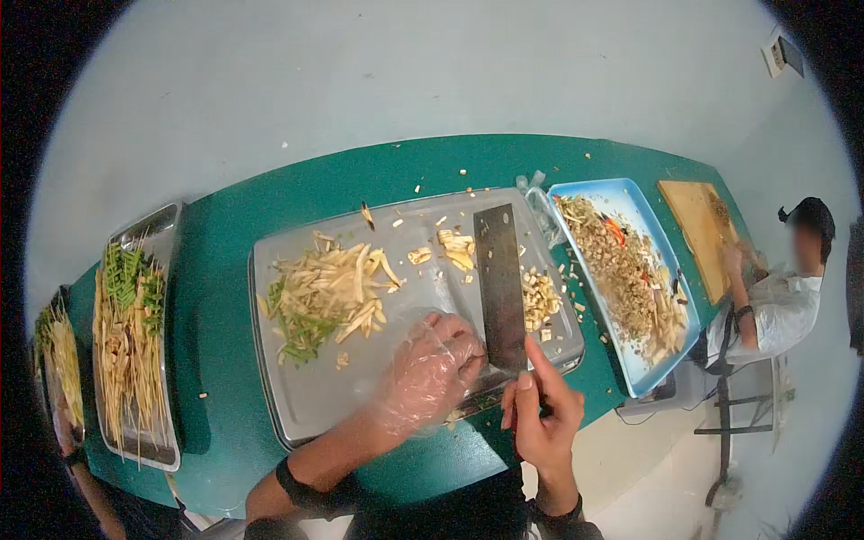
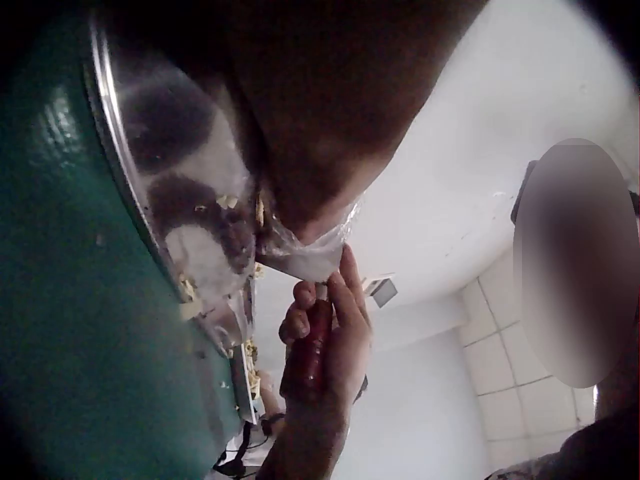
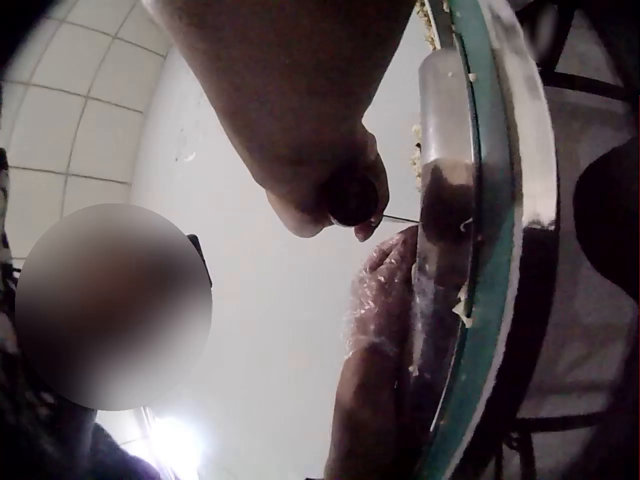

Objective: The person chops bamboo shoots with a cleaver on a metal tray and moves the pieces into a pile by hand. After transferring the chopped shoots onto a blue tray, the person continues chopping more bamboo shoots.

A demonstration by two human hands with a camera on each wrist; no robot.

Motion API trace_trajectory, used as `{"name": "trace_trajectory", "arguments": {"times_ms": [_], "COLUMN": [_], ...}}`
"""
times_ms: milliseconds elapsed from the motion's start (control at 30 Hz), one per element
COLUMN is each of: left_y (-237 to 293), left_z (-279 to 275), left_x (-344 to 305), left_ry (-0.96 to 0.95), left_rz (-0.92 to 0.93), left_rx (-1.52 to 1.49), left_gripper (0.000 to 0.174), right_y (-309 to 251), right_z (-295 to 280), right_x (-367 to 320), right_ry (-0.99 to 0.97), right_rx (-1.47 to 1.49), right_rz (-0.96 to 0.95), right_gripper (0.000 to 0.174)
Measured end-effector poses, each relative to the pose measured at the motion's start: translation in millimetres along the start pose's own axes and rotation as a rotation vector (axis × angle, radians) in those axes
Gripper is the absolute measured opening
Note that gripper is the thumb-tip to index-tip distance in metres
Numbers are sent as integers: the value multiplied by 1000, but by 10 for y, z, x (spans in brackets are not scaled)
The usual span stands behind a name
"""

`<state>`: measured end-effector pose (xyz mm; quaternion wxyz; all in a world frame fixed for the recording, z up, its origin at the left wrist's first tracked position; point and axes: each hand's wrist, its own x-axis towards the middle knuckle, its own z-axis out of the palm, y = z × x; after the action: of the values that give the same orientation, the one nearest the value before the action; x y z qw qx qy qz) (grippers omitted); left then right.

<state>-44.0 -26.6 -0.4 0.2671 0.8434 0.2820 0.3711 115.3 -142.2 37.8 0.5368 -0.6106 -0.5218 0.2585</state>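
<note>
My left hand [image 1: 432, 364], in a clear plastic glove, rests with bent fingers on a large grey metal tray [image 1: 315, 405], close to the left side of a cleaver [image 1: 500, 288]. What lies under those fingers is hidden, and I cannot tell whether they pinch anything. My right hand [image 1: 549, 414] is bare and grips the cleaver's reddish-brown handle [image 2: 308, 350], its index finger stretched along the blade's base. Small diced pieces [image 1: 540, 301] lie right of the blade. Short pale chunks [image 1: 457, 247] sit left of it, and a heap of pale and green strips [image 1: 328, 292] is farther left.
A blue-rimmed tray [image 1: 630, 393] of chopped vegetables stands to the right, with a wooden board [image 1: 693, 225] beyond, where another person [image 1: 765, 315] sits. On the left, a metal tray [image 1: 162, 457] holds long stalks and green pieces. Scraps dot the green table [image 1: 216, 360].
</note>
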Motion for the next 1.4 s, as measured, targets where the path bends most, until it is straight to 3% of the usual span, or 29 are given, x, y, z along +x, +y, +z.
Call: {"name": "trace_trajectory", "arguments": {"times_ms": [367, 633, 733, 967, 1200, 1267, 1400], "left_y": [-13, 6, -48, -109, -142, -149, -141], "left_z": [-10, -60, -121, -115, -62, -47, -48], "left_x": [-3, -9, 1, -30, -28, -28, -40], "left_ry": [-36, -20, -53, -57, -41, -30, -45], "left_rz": [-3, -87, -147, -43, -14, -22, -68], "left_rx": [12, 6, -71, -13, -9, -30, -45], "left_gripper": [22, 27, 28, 18, 15, 14, 14], "right_y": [181, 155, 128, 103, 150, 103, 112], "right_z": [186, 107, 1, -18, 53, 54, 112], "right_x": [293, 172, 49, -143, -82, -70, 12], "right_ry": [7, 160, 136, 61, -1, -9, -7], "right_rx": [11, 102, 86, 72, 19, 67, 1], "right_rz": [-22, -119, -112, -48, -109, 6, 7], "right_gripper": [45, 45, 45, 44, 45, 46, 47]}}
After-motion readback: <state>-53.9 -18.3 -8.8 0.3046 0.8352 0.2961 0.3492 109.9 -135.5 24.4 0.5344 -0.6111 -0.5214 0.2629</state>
